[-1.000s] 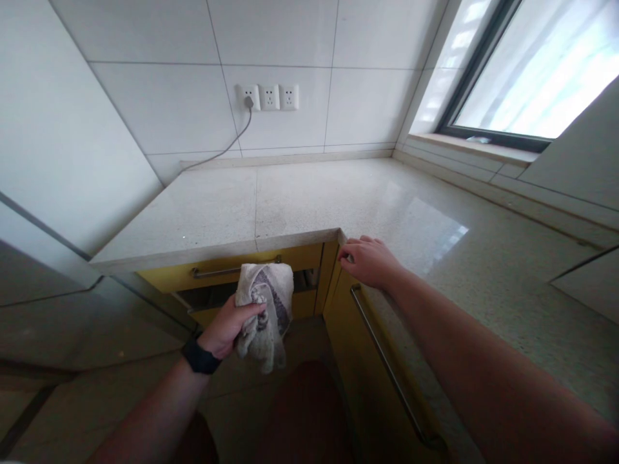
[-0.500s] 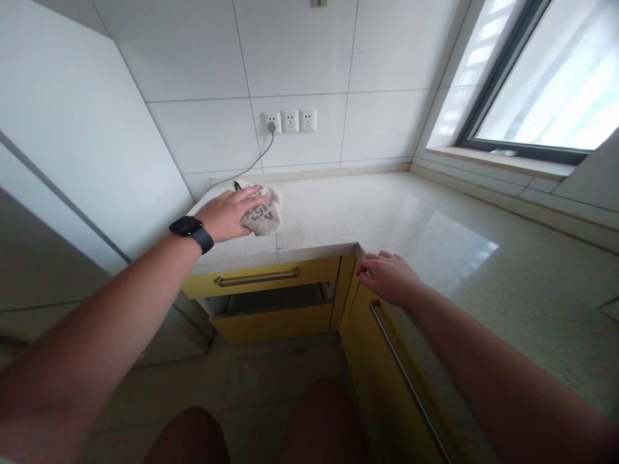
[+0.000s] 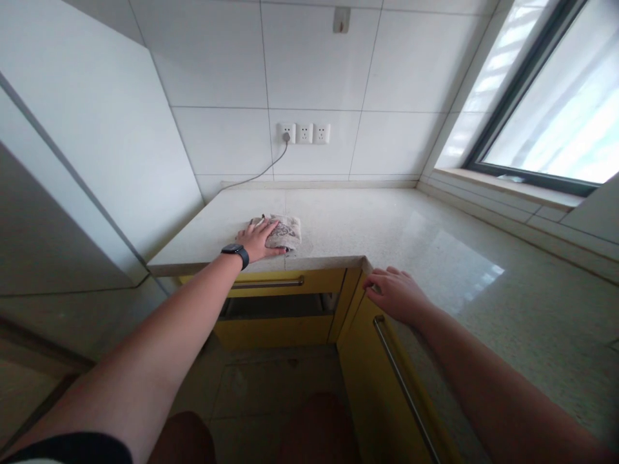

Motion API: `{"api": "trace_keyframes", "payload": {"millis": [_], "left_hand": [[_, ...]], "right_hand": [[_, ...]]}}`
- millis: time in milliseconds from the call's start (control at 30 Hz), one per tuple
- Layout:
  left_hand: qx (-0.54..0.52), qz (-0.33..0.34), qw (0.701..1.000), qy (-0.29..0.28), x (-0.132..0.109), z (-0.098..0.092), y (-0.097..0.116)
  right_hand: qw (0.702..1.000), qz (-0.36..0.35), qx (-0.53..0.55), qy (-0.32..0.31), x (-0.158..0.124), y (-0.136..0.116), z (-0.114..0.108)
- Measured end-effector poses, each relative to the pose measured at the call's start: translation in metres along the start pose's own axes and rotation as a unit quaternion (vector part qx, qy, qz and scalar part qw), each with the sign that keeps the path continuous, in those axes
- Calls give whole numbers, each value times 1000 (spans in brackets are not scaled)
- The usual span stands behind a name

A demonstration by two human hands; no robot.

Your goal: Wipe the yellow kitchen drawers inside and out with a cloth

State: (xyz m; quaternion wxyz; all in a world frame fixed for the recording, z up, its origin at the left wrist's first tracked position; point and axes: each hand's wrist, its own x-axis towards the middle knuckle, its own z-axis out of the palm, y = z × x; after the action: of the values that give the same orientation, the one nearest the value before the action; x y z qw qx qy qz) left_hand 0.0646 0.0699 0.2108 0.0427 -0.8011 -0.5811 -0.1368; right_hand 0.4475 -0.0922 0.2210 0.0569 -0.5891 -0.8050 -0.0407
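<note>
My left hand (image 3: 262, 241) presses a greyish patterned cloth (image 3: 290, 231) flat against the pale speckled countertop (image 3: 338, 222). Its fingers spread over the cloth, near the counter's front edge. A dark watch sits on that wrist. At the inner corner of the counter, my right hand (image 3: 396, 295) rests with curled fingers around the edge. I see no loose object in it.
Yellow drawers (image 3: 280, 332) lie below the counter, the lower one partly out. A yellow door with a long metal handle (image 3: 403, 380) is at right. A plugged cord (image 3: 256, 177) runs from the wall sockets (image 3: 304, 133). A white cabinet (image 3: 111, 129) borders the left.
My left hand has drawn the cloth from near the wall toward the counter's front edge. The right hand stays at the corner. The view has shifted, showing more of the upper wall.
</note>
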Motion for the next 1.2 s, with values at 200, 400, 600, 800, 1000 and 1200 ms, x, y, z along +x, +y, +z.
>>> {"api": "trace_keyframes", "payload": {"millis": [200,400,600,800,1000,1200], "left_hand": [[-66,10,998,14,-9,2,-15],[-49,7,999,-11,-29,7,-54],[3,24,999,-37,-54,7,-66],[56,77,995,8,-96,7,-71],[52,87,994,36,-193,23,-80],[-25,53,979,-195,-355,75,-79]], "right_hand": [[999,-14,28,0,-1,6,2],[999,-28,38,24,-1,13,9],[999,-25,22,38,-2,13,10],[998,-33,-9,50,-5,7,8],[994,-58,-67,61,-11,-4,4],[987,-96,-121,41,-17,-23,4]]}}
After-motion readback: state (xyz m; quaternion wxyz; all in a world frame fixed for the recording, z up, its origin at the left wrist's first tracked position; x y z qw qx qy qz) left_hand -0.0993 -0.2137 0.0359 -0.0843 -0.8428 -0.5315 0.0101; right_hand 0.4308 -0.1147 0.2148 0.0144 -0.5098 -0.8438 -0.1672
